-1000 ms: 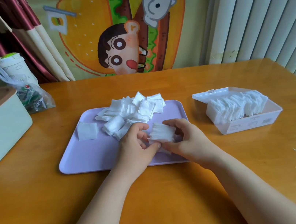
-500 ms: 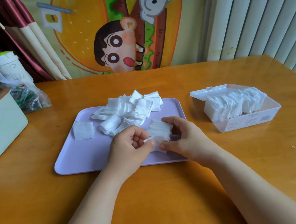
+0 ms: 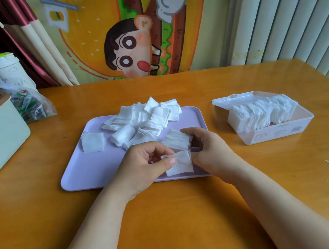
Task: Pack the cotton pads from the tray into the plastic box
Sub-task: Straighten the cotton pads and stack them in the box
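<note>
Both hands work over the near right part of the lilac tray (image 3: 77, 175). Left hand (image 3: 144, 165) pinches one cotton pad (image 3: 181, 165) by its left edge, thumb on top. Right hand (image 3: 208, 149) curls round a small stack of pads (image 3: 177, 140) just behind it. Loose pile (image 3: 147, 118) lies at the tray's far side. Plastic box (image 3: 278, 132) sits on the bench (image 3: 173, 219) to the right, lid open, part filled with pads.
</note>
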`<action>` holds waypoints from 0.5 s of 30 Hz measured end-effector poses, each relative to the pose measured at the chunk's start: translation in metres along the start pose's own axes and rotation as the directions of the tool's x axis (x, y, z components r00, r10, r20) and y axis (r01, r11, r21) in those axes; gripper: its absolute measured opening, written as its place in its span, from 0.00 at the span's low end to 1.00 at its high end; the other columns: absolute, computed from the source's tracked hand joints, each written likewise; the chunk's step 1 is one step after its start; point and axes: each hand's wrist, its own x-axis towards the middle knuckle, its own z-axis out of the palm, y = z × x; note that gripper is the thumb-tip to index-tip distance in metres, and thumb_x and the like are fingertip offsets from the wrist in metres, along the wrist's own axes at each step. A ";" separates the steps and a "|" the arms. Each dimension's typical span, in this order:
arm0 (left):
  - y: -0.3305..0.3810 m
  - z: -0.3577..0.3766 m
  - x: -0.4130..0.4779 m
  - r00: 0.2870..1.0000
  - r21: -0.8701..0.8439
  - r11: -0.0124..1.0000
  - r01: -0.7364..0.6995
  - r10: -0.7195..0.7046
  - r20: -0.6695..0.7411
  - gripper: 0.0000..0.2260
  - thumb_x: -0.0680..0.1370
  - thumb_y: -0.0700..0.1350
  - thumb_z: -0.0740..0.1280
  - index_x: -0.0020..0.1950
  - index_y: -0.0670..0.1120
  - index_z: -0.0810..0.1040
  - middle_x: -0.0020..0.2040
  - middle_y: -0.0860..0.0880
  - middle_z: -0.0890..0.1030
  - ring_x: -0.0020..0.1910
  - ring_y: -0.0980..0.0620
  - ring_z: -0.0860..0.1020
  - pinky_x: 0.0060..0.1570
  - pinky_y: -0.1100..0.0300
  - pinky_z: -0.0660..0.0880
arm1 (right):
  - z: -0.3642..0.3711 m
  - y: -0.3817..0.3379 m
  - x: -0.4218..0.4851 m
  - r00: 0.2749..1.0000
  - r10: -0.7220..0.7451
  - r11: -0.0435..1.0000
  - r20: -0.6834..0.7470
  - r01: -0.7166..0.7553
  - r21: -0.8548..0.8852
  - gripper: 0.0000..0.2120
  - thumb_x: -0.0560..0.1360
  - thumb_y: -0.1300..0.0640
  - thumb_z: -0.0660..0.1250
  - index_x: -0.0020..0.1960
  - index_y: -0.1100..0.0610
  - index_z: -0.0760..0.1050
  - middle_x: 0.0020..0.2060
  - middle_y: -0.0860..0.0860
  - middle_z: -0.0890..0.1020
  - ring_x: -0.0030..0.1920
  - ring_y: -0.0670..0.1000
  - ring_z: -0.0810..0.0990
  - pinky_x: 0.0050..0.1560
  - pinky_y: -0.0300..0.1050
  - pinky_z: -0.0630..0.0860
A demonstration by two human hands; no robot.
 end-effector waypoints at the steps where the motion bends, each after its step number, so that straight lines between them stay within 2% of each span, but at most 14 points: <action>1: -0.001 0.002 0.001 1.000 0.050 0.999 0.000 0.000 -0.015 0.06 0.75 0.41 0.79 0.46 0.52 0.87 0.41 0.40 0.83 0.39 0.50 0.77 0.43 0.54 0.78 | -0.001 0.000 0.000 1.000 -0.001 1.000 0.006 0.001 0.002 0.27 0.73 0.66 0.76 0.68 0.49 0.78 0.55 0.44 0.86 0.57 0.42 0.84 0.63 0.43 0.81; 3: -0.003 0.004 0.004 0.998 0.119 0.993 0.001 0.005 -0.056 0.05 0.75 0.43 0.79 0.47 0.54 0.87 0.35 0.45 0.78 0.35 0.52 0.73 0.39 0.56 0.74 | -0.002 0.000 0.000 1.000 0.000 1.000 0.011 0.000 0.003 0.27 0.72 0.68 0.76 0.68 0.50 0.78 0.55 0.45 0.86 0.57 0.43 0.85 0.62 0.42 0.82; 6: -0.006 0.002 0.004 0.996 0.150 0.989 0.005 0.009 -0.087 0.05 0.76 0.44 0.78 0.47 0.56 0.87 0.31 0.52 0.74 0.32 0.55 0.71 0.36 0.61 0.72 | -0.001 0.001 0.000 1.000 -0.009 1.000 0.006 0.009 0.003 0.26 0.73 0.68 0.76 0.67 0.49 0.79 0.55 0.46 0.87 0.57 0.44 0.85 0.63 0.45 0.82; 10: -0.008 0.003 0.006 0.993 0.160 0.987 0.017 0.002 -0.120 0.07 0.76 0.45 0.78 0.47 0.57 0.86 0.31 0.49 0.73 0.32 0.54 0.71 0.36 0.62 0.72 | 0.000 0.002 0.000 1.000 -0.011 1.000 0.012 0.011 0.001 0.27 0.73 0.68 0.75 0.69 0.51 0.79 0.55 0.46 0.87 0.57 0.44 0.85 0.62 0.46 0.82; 15: -0.008 0.004 0.007 0.991 0.176 0.984 0.012 0.011 -0.133 0.06 0.77 0.44 0.78 0.47 0.55 0.86 0.30 0.51 0.71 0.31 0.55 0.70 0.34 0.65 0.71 | -0.001 0.002 0.001 1.000 -0.010 1.000 0.017 0.010 -0.007 0.28 0.73 0.67 0.75 0.70 0.52 0.78 0.56 0.46 0.87 0.58 0.44 0.85 0.63 0.47 0.82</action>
